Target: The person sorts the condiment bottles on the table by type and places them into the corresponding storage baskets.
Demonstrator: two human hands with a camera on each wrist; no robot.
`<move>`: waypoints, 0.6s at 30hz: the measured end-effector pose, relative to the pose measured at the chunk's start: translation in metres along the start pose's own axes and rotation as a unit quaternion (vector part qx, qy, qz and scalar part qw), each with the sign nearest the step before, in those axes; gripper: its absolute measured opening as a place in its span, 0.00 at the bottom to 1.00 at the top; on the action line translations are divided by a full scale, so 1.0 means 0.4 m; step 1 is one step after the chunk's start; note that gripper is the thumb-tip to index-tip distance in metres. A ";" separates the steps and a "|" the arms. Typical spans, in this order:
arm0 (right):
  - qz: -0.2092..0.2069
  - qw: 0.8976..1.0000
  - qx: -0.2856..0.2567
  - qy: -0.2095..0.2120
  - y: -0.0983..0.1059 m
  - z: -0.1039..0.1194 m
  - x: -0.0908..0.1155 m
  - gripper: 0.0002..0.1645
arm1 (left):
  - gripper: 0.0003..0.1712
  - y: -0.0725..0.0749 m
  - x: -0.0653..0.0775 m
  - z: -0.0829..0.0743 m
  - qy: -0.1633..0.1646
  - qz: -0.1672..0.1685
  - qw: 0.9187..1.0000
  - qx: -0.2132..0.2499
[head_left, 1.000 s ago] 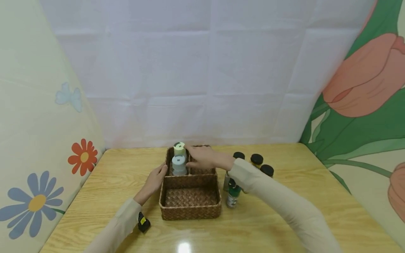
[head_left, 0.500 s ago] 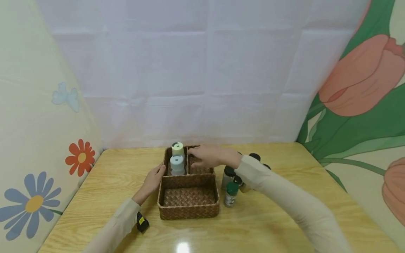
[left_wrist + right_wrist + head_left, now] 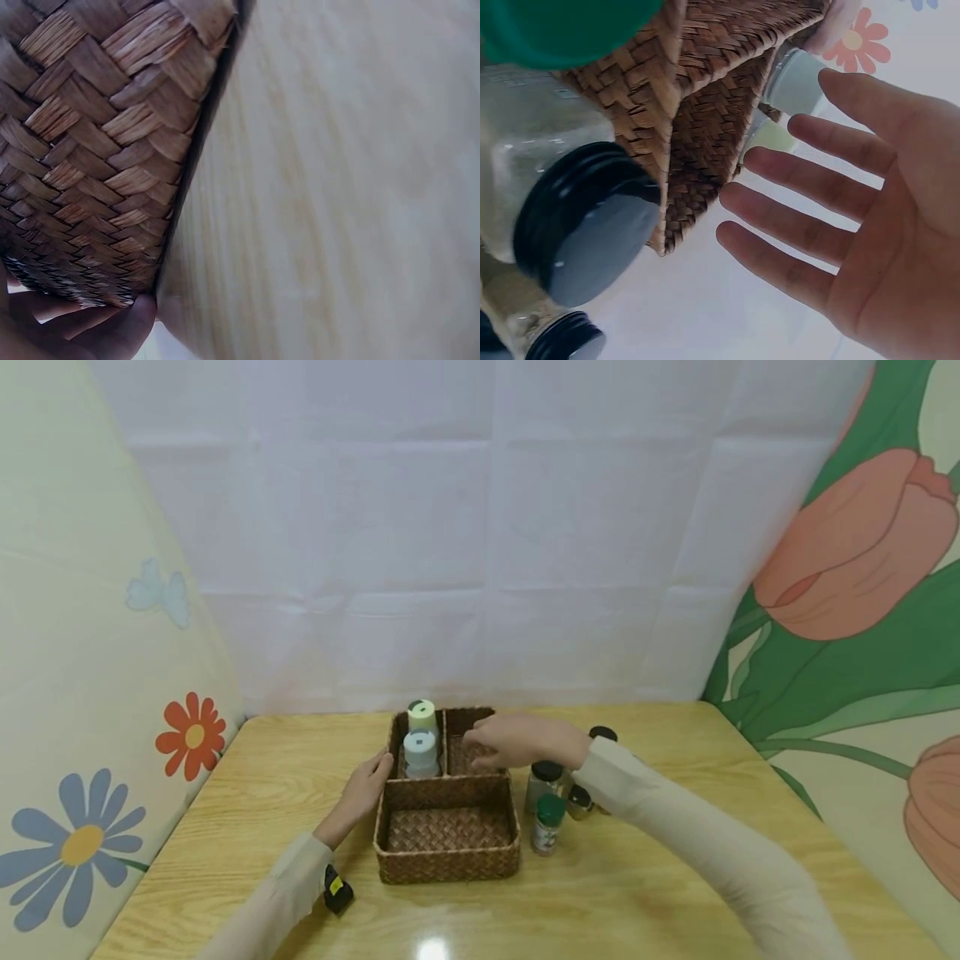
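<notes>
A brown woven basket (image 3: pixel 450 865) with several compartments stands on the table. My left hand (image 3: pixel 367 785) grips its left wall near the back; in the left wrist view its fingers (image 3: pixel 124 326) lie against the woven outside. Two bottles stand in the back-left compartment: one with a yellow-green top (image 3: pixel 422 716), one with a pale blue top (image 3: pixel 420 744). Above the back-right compartment hovers my right hand (image 3: pixel 521 741), holding nothing. The right wrist view shows its fingers (image 3: pixel 802 176) spread and apart from the bottles.
Right of the basket stand a green-capped shaker (image 3: pixel 548 825), a black-capped jar (image 3: pixel 543 787) and other dark-capped jars (image 3: pixel 603 734), partly hidden by my right forearm. A black item with a yellow label (image 3: pixel 337 889) lies beside my left sleeve. A white cloth (image 3: pixel 480 568) hangs behind the table.
My right hand has moved right, away from the yellow-green-topped bottle, uncovering more of the back-right compartment. My left hand stays at the basket's wall, and both bottles keep their places.
</notes>
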State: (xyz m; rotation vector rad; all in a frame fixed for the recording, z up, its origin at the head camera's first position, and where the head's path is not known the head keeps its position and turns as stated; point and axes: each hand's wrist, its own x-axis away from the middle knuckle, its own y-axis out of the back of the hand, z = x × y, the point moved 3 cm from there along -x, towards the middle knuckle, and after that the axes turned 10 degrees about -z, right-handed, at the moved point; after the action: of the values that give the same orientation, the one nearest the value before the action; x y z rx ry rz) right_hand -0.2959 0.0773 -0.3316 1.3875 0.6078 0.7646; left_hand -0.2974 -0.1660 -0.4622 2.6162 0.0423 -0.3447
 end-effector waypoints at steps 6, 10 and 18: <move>-0.003 1.000 0.005 -0.002 -0.012 -0.019 0.014 0.22 | 0.33 0.000 -0.005 0.007 0.003 0.001 1.000 -0.003; -0.008 1.000 0.010 -0.003 -0.014 -0.033 0.022 0.18 | 0.34 0.002 -0.005 0.007 0.000 0.003 1.000 -0.003; -0.022 0.999 0.028 0.010 -0.013 -0.050 0.055 0.18 | 0.34 0.001 -0.004 0.005 0.002 0.005 1.000 -0.001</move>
State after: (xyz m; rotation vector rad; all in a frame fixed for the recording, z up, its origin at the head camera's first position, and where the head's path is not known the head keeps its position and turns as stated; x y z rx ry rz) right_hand -0.2968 0.1069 -0.3375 1.4138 0.6790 0.7316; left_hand -0.2994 -0.1673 -0.4635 2.6152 0.0313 -0.3365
